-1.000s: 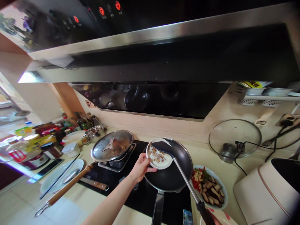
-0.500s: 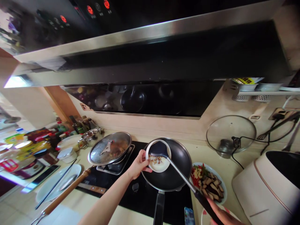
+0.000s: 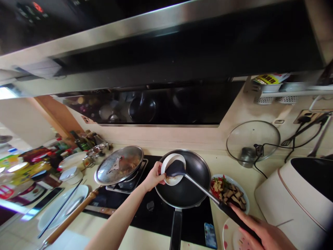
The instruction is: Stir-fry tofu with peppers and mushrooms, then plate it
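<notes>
My left hand [image 3: 155, 176] is closed on the rim of a small white bowl [image 3: 173, 158], tilted over the black frying pan [image 3: 192, 194]. In my right hand [image 3: 262, 227] is the dark handle of a spatula [image 3: 200, 187]. The spatula's dark head lies inside the bowl, hiding part of it, and a few brownish bits show by its lower edge. A plate [image 3: 247, 205] with sliced brown pieces, red and green strips and pale bits stands right of the pan. Below it, a pink-patterned plate [image 3: 229, 232] is partly covered by my right hand.
A lidded pan [image 3: 119, 165] with a long wooden handle sits on the left burner. Bottles and jars [image 3: 47, 173] crowd the left counter beside an oval plate [image 3: 49, 211] with chopsticks and a spoon. A glass lid [image 3: 253, 139] leans at the wall; a white appliance [image 3: 291, 194] stands right.
The bowl has tipped further over the pan, and the spatula head has moved lower in it. Far fewer bits show in the bowl. My right hand shows more fully, and the camera view has shifted.
</notes>
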### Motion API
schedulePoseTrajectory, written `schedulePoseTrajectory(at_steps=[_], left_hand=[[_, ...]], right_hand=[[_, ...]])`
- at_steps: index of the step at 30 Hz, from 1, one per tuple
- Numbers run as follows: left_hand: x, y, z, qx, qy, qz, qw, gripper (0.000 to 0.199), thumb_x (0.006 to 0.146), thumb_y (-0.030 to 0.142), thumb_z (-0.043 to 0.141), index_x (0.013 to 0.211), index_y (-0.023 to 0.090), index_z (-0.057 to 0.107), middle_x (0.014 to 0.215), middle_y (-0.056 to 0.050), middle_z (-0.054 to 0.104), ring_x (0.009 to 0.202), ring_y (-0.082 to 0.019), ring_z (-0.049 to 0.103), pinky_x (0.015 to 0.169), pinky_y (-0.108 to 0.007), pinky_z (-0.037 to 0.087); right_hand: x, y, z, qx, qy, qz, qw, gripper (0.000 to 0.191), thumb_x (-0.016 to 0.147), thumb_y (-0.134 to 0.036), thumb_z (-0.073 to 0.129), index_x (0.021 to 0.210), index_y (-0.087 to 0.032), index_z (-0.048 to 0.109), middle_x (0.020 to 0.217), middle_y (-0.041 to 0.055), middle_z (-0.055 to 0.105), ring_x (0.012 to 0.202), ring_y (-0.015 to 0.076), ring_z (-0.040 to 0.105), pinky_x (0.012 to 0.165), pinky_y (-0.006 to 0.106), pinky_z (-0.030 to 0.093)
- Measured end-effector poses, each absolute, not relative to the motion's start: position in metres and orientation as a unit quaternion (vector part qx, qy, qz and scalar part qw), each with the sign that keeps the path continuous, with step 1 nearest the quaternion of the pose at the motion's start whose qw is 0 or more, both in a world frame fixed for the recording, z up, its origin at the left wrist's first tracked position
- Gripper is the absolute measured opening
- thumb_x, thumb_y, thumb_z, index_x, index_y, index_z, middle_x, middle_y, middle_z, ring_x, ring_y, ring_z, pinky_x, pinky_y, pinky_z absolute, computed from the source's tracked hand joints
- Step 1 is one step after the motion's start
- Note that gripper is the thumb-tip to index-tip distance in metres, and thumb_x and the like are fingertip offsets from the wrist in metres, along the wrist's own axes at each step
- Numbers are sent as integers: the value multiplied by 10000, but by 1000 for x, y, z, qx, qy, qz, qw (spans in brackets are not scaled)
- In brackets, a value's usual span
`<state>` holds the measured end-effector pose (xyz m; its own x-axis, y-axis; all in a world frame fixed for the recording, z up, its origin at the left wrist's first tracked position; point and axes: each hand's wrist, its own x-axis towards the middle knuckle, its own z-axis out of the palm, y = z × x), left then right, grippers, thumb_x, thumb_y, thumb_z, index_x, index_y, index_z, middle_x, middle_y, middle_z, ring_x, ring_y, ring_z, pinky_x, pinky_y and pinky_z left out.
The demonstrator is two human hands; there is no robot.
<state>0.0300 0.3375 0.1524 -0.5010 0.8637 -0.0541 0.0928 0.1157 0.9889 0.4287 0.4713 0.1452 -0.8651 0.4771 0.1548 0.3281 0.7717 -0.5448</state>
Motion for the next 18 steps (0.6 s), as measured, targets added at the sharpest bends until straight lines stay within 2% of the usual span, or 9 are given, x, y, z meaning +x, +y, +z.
schedulePoseTrajectory(at_steps=[3,5,10,14,18], left_hand=[[28,342,151,379,679,534,332,333,694,266,635,882,232,362,772,68,525,604,-91,569,479,-241,554],[27,346,153,393,693,513,319,336,682,256,623,885,236,356,770,68,529,572,-92,561,456,-232,529],[32,360,159,430,729,459,270,362,606,185,639,880,232,407,782,54,547,554,-100,539,459,-215,459],[37,372,159,431,756,436,229,354,565,140,651,831,227,434,693,69,493,610,-122,537,519,-222,449],[32,377,150,395,776,428,243,355,615,198,650,858,230,393,694,69,474,503,-112,519,430,-245,463]], right_hand=[[423,468,151,-203,-950,191,142,576,921,-240,403,1457,-397,264,1118,-10,707,848,193,715,655,238,578],[418,465,152,-201,-959,133,147,596,910,-205,387,1464,-384,257,1085,0,718,778,194,721,598,248,573],[398,456,151,-215,-966,-38,137,520,867,-206,450,1384,-248,464,712,25,710,452,190,632,393,260,468],[383,447,145,-251,-952,-118,129,598,770,-62,476,1340,-243,503,725,20,691,419,154,596,387,239,417],[381,442,144,-250,-943,-178,129,726,632,31,498,1320,-202,520,685,10,644,400,152,560,372,259,409]])
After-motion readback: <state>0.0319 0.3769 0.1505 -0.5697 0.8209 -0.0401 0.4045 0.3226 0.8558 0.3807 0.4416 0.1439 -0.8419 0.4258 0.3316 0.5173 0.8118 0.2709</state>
